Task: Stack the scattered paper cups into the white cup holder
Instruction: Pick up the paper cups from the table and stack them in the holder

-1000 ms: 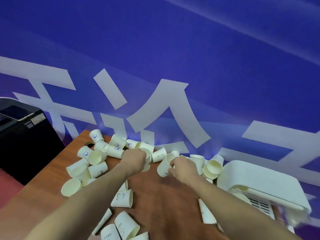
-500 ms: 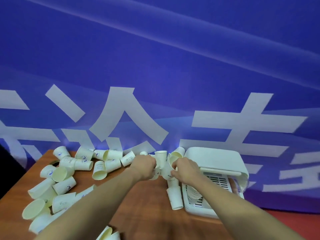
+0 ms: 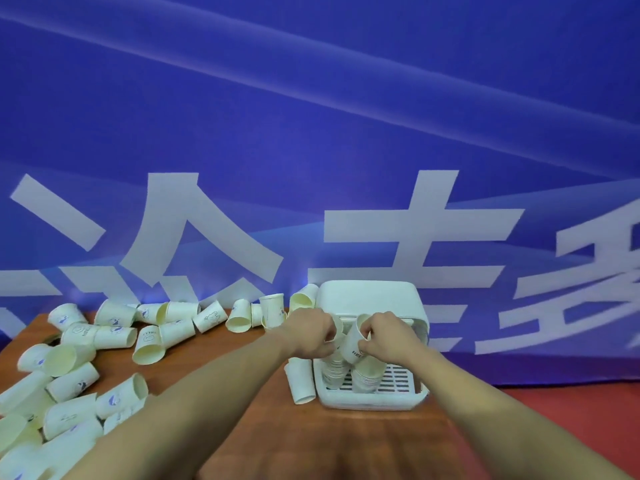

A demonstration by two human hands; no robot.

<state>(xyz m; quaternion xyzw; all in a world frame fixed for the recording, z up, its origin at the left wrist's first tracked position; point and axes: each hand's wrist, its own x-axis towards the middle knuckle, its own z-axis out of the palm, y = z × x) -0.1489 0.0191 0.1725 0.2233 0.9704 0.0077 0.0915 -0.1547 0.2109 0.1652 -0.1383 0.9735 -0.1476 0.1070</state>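
Both hands are over the white cup holder (image 3: 372, 297), which stands on the wooden table (image 3: 346, 441) at centre right of the frame, against the blue banner (image 3: 311, 116). The right hand (image 3: 386, 337) pinches a paper cup marked "HEL" (image 3: 353, 344) by its wall, fingertips closed on it, the cup tilted with its mouth up and towards the holder's back. The left hand (image 3: 310, 332) is curled closed just left of that cup; it appears to grip another cup (image 3: 337, 325), but the fingers hide most of it and the hold cannot be confirmed. Beneath the hands, two short nested stacks (image 3: 367, 377) stand on the slotted tray of the holder, side by side. One loose cup (image 3: 300, 382) lies on its side on the table, touching the holder's left edge. The remaining scattered cups (image 3: 104, 344) lie across the left half of the frame, mostly on their sides, well apart from the holder. Judgement: the step in hand is seating the carried cups onto the stacks; the task is at an early stage, with most cups outstanding. The next move calls for righting the tilted cup so it lines up with a stack, then pressing it down squarely, since a skewed cup could topple the unsupported stack.
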